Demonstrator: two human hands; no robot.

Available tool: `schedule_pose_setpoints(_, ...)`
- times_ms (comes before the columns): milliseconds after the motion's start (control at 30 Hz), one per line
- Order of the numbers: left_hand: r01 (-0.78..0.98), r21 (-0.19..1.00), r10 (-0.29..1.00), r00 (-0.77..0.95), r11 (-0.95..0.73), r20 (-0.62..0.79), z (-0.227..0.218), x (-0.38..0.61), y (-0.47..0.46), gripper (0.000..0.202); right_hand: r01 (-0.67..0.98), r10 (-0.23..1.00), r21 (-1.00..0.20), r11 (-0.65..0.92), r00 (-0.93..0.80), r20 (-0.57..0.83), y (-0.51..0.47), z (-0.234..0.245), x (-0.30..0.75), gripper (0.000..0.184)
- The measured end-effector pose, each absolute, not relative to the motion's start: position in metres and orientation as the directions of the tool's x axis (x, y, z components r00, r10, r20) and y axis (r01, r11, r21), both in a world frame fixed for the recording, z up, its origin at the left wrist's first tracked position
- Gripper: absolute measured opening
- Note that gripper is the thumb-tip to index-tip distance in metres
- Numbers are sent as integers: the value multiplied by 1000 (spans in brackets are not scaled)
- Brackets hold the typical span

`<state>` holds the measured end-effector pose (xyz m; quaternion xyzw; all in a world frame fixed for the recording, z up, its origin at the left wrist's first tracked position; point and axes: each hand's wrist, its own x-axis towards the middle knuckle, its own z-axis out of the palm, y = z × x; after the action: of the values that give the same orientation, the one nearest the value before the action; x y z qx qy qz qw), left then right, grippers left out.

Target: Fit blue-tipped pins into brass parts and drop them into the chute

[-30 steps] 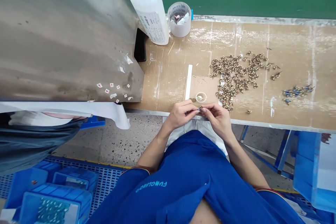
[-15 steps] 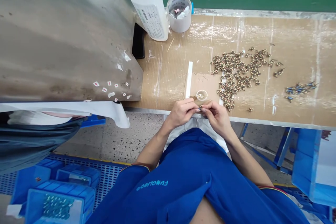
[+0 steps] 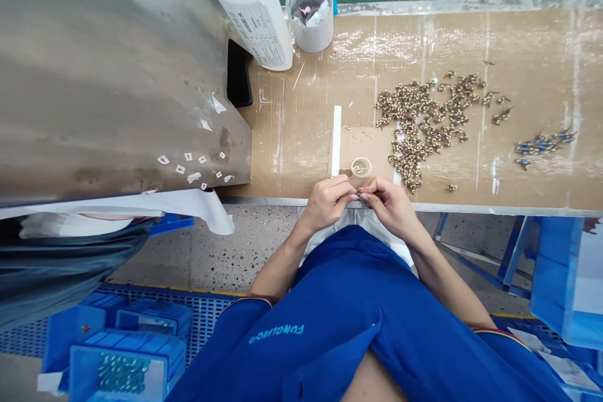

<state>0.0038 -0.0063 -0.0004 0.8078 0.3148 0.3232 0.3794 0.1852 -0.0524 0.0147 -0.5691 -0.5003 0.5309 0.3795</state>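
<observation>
My left hand (image 3: pixel 326 202) and my right hand (image 3: pixel 392 206) meet at the near edge of the brown bench (image 3: pixel 301 138). Their fingertips pinch a tiny brass-coloured part (image 3: pixel 358 191) between them. Just beyond the fingers lies a small clear ring with a bit of wire (image 3: pixel 361 167) and a white strip (image 3: pixel 336 140). A heap of several small brass parts (image 3: pixel 424 122) is spread to the right of my hands. Farther right lies a small cluster of blue parts (image 3: pixel 541 144).
A white bottle (image 3: pixel 252 9) and a roll of tape holding scraps (image 3: pixel 309 12) stand at the back. A grey metal housing (image 3: pixel 108 69) with paper bits stuck to it fills the left. Blue bins (image 3: pixel 122 364) sit on the floor, another blue bin (image 3: pixel 565 282) at right.
Both hands stay pinched together on the small part at the bench edge. The view has shifted slightly, so the bench items sit a little higher and farther left in the picture.
</observation>
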Motion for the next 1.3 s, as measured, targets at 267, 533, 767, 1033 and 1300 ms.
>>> schedule_pose_setpoints(267, 231, 869, 776, 584, -438, 236, 5, 4, -2, 23, -17, 959, -958, -285, -5, -285, -52, 14, 185, 35)
schedule_pose_setpoints(533, 257, 839, 752, 613, -480, 243, 2, 6, 0, 30, 12, 967, -968, -250, -41, -250, -51, 15, 190, 29)
schedule_pose_setpoints(767, 305, 775, 712, 657, -553, 249, -2, 4, 0, 34, 143, 964, -963, -229, -102, -245, -50, 14, 193, 22)
schedule_pose_setpoints(1033, 252, 758, 682, 656, -602, 323, 2, 4, 2, 29, 188, 964, -961, -203, -136, -230, -47, 16, 191, 21)
schedule_pose_setpoints(1300, 228, 802, 699, 652, -551, 295, 3, 4, 4, 29, -10, 945, -953, -302, -132, -298, -50, 7, 195, 27)
